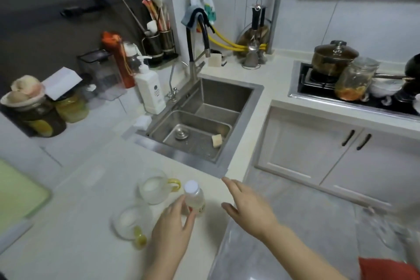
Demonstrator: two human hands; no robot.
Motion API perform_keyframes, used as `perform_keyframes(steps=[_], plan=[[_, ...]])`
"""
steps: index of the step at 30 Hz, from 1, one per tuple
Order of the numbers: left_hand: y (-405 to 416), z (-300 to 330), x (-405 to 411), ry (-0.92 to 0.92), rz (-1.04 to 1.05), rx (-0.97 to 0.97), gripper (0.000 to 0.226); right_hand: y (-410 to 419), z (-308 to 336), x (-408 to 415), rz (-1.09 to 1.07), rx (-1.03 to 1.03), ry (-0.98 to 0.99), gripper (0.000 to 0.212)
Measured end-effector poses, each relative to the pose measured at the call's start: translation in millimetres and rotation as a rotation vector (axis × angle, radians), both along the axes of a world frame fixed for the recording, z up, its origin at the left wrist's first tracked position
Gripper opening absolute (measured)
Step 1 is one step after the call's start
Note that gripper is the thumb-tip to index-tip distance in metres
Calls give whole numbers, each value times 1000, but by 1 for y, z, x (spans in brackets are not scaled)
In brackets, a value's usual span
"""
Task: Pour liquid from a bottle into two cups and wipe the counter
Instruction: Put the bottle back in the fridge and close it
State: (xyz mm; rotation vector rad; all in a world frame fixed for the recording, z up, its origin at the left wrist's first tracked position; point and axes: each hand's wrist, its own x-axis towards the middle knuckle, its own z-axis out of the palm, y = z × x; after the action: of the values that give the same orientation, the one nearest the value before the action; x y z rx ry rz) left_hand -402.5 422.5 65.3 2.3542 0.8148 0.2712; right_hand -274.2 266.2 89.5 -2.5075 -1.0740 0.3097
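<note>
We pinch capped bottle (194, 200) with left hand (172, 229) near surface (91, 245) front edge; right hand (247, 204) loose, empty. Risk: light grip, bottle tips against nearby cups (154, 190).

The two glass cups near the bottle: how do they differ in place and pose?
The far cup stands beside the bottle, its yellow handle turned right toward it. The near cup stands closer to the person, left of the left hand, its handle turned toward the person. Both are clear, upright, with yellow handles.
</note>
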Motion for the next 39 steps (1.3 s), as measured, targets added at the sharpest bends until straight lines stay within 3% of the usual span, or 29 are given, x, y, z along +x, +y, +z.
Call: perform_keyframes(steps=[4, 9, 12, 19, 29, 39], plan=[[19, -15, 9, 15, 11, -81, 63, 53, -3, 3, 95, 26, 27, 59], [30, -26, 33, 45, -42, -121, 51, 90, -13, 3, 146, -5, 49, 56], [30, -31, 39, 42, -46, -146, 39, 91, -20, 3, 138, -5, 60, 52], [7, -30, 59, 10, -153, -176, 50, 55, -20, 16, -8, 92, 152, 45], [-107, -1, 100, -81, -661, -112, 58, -110, 11, 9, -509, 258, 180, 55], [-246, 15, 89, -190, -1209, -8, 58, -288, 38, -96, -1132, 330, 24, 57]])
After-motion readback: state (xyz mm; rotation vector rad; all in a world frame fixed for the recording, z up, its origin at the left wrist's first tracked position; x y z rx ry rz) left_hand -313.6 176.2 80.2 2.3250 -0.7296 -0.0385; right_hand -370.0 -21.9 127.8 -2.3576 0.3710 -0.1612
